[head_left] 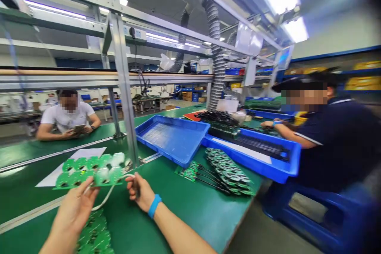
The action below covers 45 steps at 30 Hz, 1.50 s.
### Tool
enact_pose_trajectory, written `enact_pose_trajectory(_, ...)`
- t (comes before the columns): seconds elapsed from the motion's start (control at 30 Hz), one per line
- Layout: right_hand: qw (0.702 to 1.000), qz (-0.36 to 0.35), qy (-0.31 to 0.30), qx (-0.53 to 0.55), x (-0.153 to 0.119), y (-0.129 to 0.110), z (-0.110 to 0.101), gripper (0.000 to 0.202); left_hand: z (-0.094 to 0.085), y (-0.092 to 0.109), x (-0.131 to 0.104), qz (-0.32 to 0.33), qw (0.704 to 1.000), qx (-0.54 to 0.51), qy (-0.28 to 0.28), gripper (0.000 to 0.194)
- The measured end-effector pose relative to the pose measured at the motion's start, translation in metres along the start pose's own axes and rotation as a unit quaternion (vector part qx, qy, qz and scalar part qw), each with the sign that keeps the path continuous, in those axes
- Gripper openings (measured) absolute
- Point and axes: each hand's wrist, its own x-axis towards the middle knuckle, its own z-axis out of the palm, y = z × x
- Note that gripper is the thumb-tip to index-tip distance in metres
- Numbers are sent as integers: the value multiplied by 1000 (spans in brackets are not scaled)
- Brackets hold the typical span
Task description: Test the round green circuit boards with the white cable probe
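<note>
My left hand point(76, 204) is closed on the lower edge of a green circuit board panel point(86, 172), which is raised over the table at the left. A white cable point(104, 198) runs between my hands. My right hand point(141, 192), with a blue wristband point(154, 206), pinches the cable's end near the panel's right corner; something dark shows within its curled fingers. Below my left hand lie more green boards point(95, 232). White paper point(56, 174) lies behind the panel.
An empty blue tray point(172, 137) sits beyond my right hand. Stacked boards point(228, 170) with black cables lie right of centre. A second blue tray point(282, 172) holds black parts. A metal post point(125, 87) rises ahead. One person point(339, 139) sits right, another point(68, 117) at the far left.
</note>
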Motion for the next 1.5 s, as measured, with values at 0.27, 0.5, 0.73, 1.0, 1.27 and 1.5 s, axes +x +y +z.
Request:
enact_pose_trajectory(0.27, 997, -1, -32, 65, -10, 4, 2, 43, -3, -27, -8, 152, 981, 107, -49, 50)
enact_pose_trajectory(0.5, 998, -38, 6, 56, -13, 14, 7, 33, -2, -52, -14, 201, 948, 215, -123, 44)
enact_pose_trajectory(0.73, 998, -36, -17, 56, -9, 13, 5, 33, -4, -27, -22, 209, 904, 311, -204, 38)
enact_pose_trajectory(1.0, 996, -12, -85, 24, -11, 10, 5, 38, 1, -9, -33, 156, 903, 317, -246, 48)
enact_pose_trajectory(1.27, 993, 26, -119, -2, -13, 9, 0, 42, -10, 3, -13, 87, 956, 221, -172, 59)
enact_pose_trajectory(1.5, 992, 24, -124, -14, -12, 8, -7, 37, -22, -5, 8, 111, 948, 256, -151, 63)
